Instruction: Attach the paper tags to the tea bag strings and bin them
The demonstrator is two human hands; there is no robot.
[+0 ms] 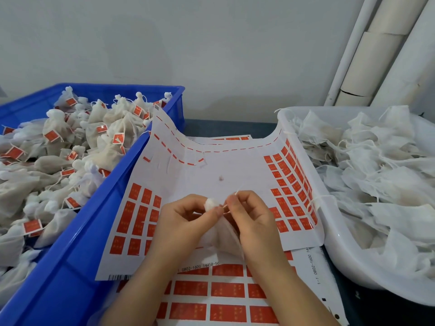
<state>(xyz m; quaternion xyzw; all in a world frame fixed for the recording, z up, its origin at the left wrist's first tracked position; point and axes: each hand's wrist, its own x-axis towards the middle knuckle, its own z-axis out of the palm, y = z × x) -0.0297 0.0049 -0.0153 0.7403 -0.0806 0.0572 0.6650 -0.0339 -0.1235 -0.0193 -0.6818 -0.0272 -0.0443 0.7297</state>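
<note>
1. The small white mesh tea bag [220,241] hangs between both hands. It is just above the white sheet of red rectangular paper tags [211,175], which lies curled on the dark tabletop [223,128]. Working low and central like this keeps the next tag within easy reach.
2. The left hand [186,218] has its fingers curled in, pinching the bag's gathered top. This pinch should be firm so the pouch cannot swing.
3. The right hand [253,216] has its fingers closed in a fine pinch on the thin white string [237,191], whose free end pokes up above the fingertips. Whether a tag is already between them is too small to tell.
4. The step in hand looks like fixing a tag to the string. Draw the string taut, lay it along the tag's middle, fold so the edges meet, and press flat.
5. The likely fault is the tag catching on the mesh or sitting crooked, so keep the string clear of the pouch.
6. Once the tag holds, the bag belongs in the blue plastic crate [77,231] on the left, with the tagged bags [113,128]. It should not go in the white plastic tub [334,231] of untagged ones.
</note>
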